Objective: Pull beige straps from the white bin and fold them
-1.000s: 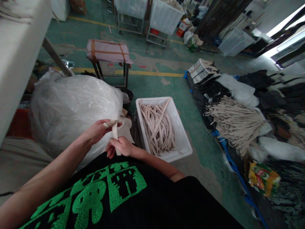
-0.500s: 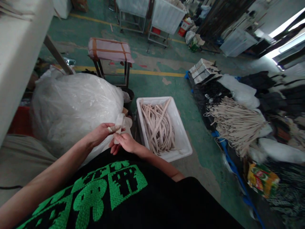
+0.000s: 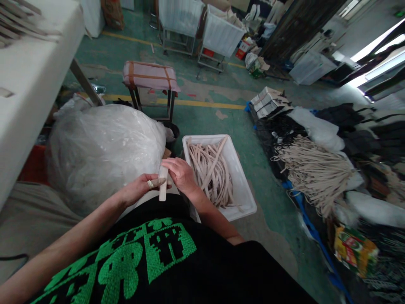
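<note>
A short, flat, pale beige strip (image 3: pixel 163 185) stands nearly upright between my hands, just in front of my black shirt. My left hand (image 3: pixel 144 188) pinches it from the left side, and one finger has a beige wrap round it. The fingers of my right hand (image 3: pixel 182 173) are closed on the strip's upper end. Just right of my hands, a white plastic bin (image 3: pixel 242 194) holds a tangle of beige straps (image 3: pixel 210 173).
On the left are a big clear plastic bag (image 3: pixel 107 143) and a white table (image 3: pixel 34 84). A padded stool (image 3: pixel 150 77) stands ahead. To the right, a pallet carries bundled beige cords (image 3: pixel 313 169) and dark goods. Wheeled white bins (image 3: pixel 220 31) stand farther off.
My right hand has moved up and right to the strip's top end. A clear, loop-like piece at my fingers no longer shows; the flat strip now does. The view has shifted slightly.
</note>
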Motion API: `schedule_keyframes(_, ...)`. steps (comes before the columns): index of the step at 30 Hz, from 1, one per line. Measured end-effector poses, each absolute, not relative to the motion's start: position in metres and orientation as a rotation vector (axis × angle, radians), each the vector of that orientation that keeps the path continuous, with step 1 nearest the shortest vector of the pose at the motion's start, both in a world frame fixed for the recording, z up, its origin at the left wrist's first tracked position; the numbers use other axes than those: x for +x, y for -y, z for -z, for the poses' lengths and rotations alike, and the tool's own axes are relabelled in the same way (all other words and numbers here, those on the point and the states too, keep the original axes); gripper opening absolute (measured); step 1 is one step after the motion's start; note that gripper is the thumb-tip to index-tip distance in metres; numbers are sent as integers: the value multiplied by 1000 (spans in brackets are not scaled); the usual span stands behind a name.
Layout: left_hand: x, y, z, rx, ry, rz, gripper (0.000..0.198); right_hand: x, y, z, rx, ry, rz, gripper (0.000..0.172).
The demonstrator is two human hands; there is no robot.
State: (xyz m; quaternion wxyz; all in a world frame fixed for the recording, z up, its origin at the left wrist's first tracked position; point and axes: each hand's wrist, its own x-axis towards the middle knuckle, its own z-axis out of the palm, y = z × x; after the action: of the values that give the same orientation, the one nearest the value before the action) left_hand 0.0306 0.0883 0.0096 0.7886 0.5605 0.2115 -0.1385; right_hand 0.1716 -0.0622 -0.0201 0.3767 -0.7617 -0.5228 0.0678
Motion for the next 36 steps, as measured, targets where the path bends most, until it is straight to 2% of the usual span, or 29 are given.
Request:
schedule_keyframes(5,34,-77,11,865,-552,330,65,156,62,2,-1867,1006,-287,23)
schedule_keyframes(10,45,-78,14,569,-676,229,57,136,88,-32,-1391,924,-1060,49)
schedule_keyframes(12,52,-87,4,464,-773,87,55,135,101,-35,-1280,922,-1388,56)
schedule_keyframes(14,58,-101,-9,380,-849,-112,48,139,113,-29,-1305,954,-1568,59)
schedule_keyframes(21,69,-143,-40,399,-949,-527,30,159,127,4,-1549,1001,-1698,49)
schedule_keyframes(25,62,-166,-46,440,-876,-708,19,161,117,19,-1645,1314,-1607,43)
schedule_keyframes(28,52,-182,-50,527,-854,-841,25,158,107,28,-1623,1276,-1676,43)
schedule_keyframes(31,44,-182,-48,664,-813,-839,35,151,92,28,-1500,949,-1741,55)
schedule_keyframes(33,41,-170,-42,754,-783,-744,48,146,77,22,-1428,751,-1625,66)
schedule_keyframes(36,40,-144,-30,837,-753,-605,64,140,48,11,-1374,644,-1411,70)
